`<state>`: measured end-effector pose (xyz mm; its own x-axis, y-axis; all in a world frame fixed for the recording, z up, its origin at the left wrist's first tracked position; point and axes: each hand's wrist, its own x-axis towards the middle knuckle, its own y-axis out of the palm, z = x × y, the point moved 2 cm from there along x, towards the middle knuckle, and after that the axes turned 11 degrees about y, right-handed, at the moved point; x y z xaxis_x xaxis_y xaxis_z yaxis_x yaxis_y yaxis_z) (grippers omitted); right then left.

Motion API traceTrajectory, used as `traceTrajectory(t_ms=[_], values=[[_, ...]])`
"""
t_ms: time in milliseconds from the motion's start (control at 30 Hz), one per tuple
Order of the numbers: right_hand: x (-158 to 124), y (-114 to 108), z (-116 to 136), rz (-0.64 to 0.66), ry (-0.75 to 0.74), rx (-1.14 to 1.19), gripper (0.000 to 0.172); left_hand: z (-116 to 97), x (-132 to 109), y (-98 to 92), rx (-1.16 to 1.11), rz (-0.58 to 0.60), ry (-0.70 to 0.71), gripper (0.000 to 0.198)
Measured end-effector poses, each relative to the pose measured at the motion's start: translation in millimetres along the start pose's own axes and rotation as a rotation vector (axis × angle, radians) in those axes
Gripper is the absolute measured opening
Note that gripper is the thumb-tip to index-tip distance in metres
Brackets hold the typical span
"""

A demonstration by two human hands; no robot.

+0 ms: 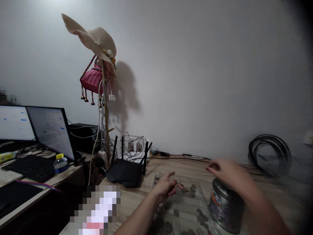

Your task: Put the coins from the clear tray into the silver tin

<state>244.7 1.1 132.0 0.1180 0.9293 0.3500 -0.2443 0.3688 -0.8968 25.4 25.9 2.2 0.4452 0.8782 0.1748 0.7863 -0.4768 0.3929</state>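
My left hand [166,188] reaches over a clear plastic tray [184,207], its index finger stretched out and the other fingers loosely bent and apart. Close to its fingertips lie several coins [192,193], and more coins [168,227] are scattered nearer to me. To the right stands a dark round metal tin [226,209] with an orange and white label. Above the tin is my right hand [223,169], smeared by motion, with thumb and fingers pinched together. Whatever is in that pinch, if anything, is too blurred to name.
Behind the tray sits a black router [126,173] with upright antennas, beside tangled white cables. A coil of black cable [269,155] leans on the wall at right. At left are two monitors [50,129], a keyboard [33,167] and a yellow-capped jar [60,164].
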Motion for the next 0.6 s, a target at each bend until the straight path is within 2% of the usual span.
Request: traceTrajectory(t_ms=[67, 100, 167, 233, 300, 400, 500, 533, 600], values=[[-10, 12, 39, 0.172, -0.219, 0.193, 0.029, -3, -2, 4.0, 0.023, 0.058, 0.093, 0.076], [-14, 23, 55, 0.310, -0.300, 0.248, 0.030, -5, -3, 5.2, 0.034, 0.070, 0.124, 0.079], [-17, 47, 77, 0.526, -0.393, 0.302, 0.030, -6, -3, 5.8, 0.056, 0.054, 0.157, 0.081], [-14, 67, 85, 0.623, -0.428, 0.324, 0.028, -6, -2, 5.7, 0.066, 0.032, 0.164, 0.081], [-7, 74, 83, 0.577, -0.419, 0.327, 0.026, -6, -2, 6.6, 0.059, 0.058, 0.139, 0.077], [2, 59, 69, 0.393, -0.343, 0.250, 0.023, -6, -2, 6.8, 0.028, 0.056, 0.055, 0.062], [6, 24, 33, 0.156, -0.183, 0.131, 0.022, -5, 1, 0.0, -0.054, -0.171, -0.088, 0.041], [8, 13, 16, 0.064, -0.094, 0.099, 0.021, -4, 2, -2.8, -0.099, -0.260, -0.143, 0.035], [11, -2, -21, -0.022, 0.121, 0.004, 0.012, -4, 3, -7.0, -0.197, -0.395, -0.215, 0.027]])
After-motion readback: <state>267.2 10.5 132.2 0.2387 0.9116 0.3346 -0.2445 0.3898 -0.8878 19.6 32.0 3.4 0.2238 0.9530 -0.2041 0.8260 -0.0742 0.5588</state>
